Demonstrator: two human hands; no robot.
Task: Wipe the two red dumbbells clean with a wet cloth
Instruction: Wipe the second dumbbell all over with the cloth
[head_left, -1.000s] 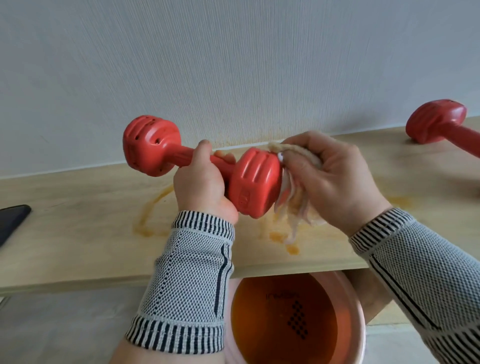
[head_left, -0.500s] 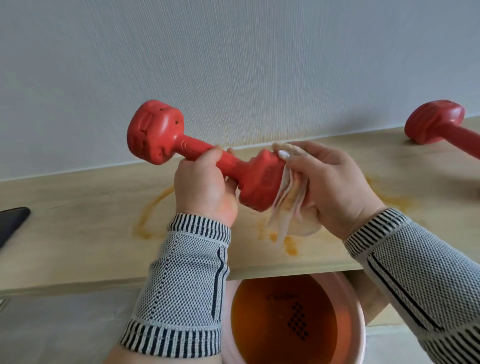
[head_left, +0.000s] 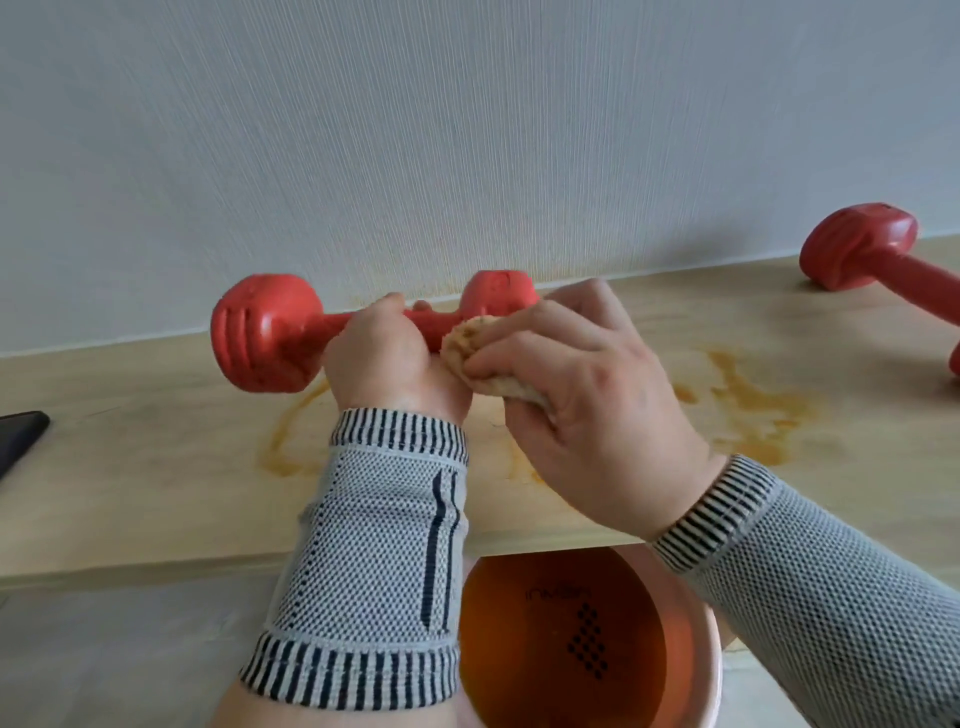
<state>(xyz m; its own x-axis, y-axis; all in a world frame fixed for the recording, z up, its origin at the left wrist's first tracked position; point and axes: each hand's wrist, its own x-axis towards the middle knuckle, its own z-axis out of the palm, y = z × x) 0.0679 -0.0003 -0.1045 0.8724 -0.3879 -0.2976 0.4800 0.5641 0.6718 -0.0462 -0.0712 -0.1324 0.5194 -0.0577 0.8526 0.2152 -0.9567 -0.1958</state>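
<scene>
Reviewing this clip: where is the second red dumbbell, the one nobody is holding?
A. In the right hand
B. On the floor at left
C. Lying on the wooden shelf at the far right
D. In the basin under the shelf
C: the second dumbbell lies on the wooden shelf at the far right, while the left hand grips the other dumbbell.
</scene>
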